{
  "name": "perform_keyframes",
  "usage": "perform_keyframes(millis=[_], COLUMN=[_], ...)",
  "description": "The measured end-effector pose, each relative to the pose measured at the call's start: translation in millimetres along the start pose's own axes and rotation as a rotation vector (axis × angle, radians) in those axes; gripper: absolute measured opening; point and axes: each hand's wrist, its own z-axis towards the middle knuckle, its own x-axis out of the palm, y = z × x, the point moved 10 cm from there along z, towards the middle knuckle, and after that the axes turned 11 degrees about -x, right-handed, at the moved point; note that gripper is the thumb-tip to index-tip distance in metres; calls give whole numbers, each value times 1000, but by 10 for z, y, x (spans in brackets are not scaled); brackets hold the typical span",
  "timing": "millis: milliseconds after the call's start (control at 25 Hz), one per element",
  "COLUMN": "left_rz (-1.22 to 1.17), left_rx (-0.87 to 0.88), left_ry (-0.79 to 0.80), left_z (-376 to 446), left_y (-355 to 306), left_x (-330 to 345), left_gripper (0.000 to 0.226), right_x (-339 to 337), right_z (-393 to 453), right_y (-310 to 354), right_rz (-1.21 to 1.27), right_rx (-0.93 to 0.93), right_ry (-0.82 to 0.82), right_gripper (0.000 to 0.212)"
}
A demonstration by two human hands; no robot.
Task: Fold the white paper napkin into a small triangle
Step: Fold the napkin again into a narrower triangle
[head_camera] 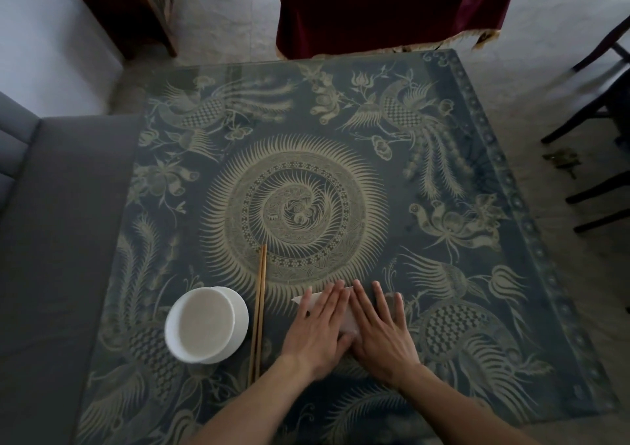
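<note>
The white paper napkin (349,320) lies flat on the patterned table near its front edge, folded into a triangle-like shape. Both hands cover most of it. My left hand (318,330) presses palm-down on its left half, fingers together and straight. My right hand (381,332) presses palm-down on its right half, fingers slightly spread. Only the napkin's left point, its top edge, a strip between the hands and a bit on the right show.
A white bowl (206,323) stands left of the hands, with a pair of wooden chopsticks (259,311) lying between it and the napkin. A grey sofa (54,240) borders the table on the left; dark chair legs (593,192) stand at right. A red-draped table (385,8) lies beyond.
</note>
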Motion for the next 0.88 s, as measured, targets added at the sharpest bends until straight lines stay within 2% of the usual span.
perform_keyframes(millis=[160, 320, 400, 600, 720, 880], left_rz=[-75, -107, -162, -112, -85, -78], left_rx=[-71, -299, -356, -14, -41, -153], left_ry=[14, -67, -106, -145, -109, -70], left_z=[-116, -336, -363, -324, -384, -473], left_y=[245, 622, 649, 26, 133, 481], left_x=[111, 93, 30, 2, 131, 195], left_gripper=[73, 75, 74, 70, 70, 70], right_x=[1, 22, 22, -96, -14, 59], right_z=[-3, 1, 11, -76, -289, -400], right_y=[-33, -38, -34, 66, 79, 22], right_rz=[20, 22, 19, -39, -88, -114], right_rx=[31, 40, 37, -101, -196, -198], right_ry=[-28, -25, -27, -60, -67, -54], right_gripper=[83, 87, 88, 89, 77, 74])
